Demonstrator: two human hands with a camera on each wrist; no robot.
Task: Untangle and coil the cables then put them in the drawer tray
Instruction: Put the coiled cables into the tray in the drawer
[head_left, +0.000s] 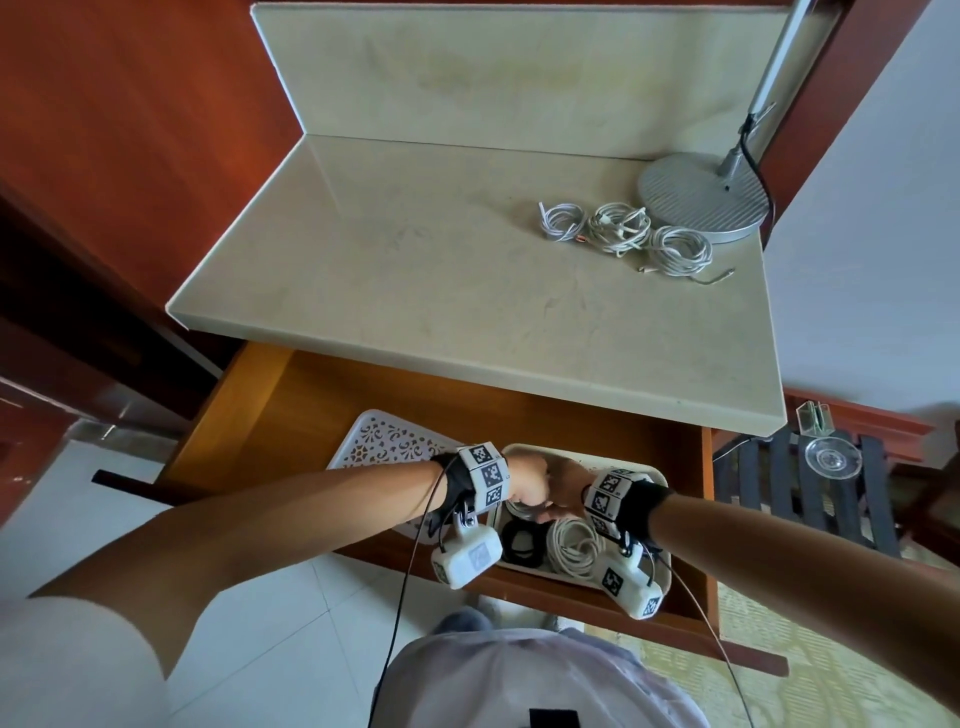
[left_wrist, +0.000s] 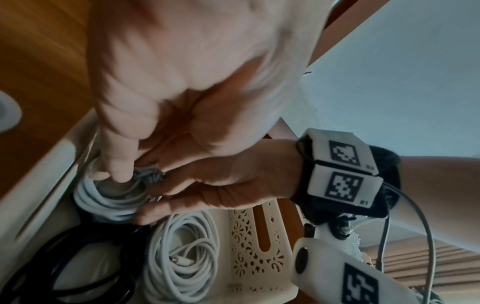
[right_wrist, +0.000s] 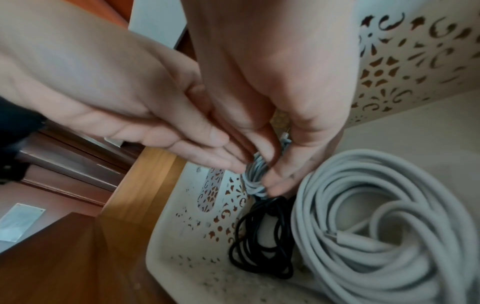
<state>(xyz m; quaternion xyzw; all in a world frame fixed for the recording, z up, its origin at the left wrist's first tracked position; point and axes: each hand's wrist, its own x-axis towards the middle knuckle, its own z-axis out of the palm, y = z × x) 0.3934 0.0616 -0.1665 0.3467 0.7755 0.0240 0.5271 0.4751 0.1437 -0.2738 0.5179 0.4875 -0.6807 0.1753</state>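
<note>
While both hands meet inside the drawer tray (head_left: 655, 480), left hand (head_left: 525, 480) and right hand (head_left: 566, 493) pinch a small white cable coil (left_wrist: 111, 198).

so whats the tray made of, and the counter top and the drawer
The tray looks like moulded plastic, cream and matt: its thin walls are pierced with a lace-like cutout pattern and the corners are rounded. The counter top looks like polished stone or a stone imitation: pale beige, faintly veined, with a thick square edge. The drawer looks like wood or wood veneer, with orange-brown grain and a smooth lacquered sheen.
</note>
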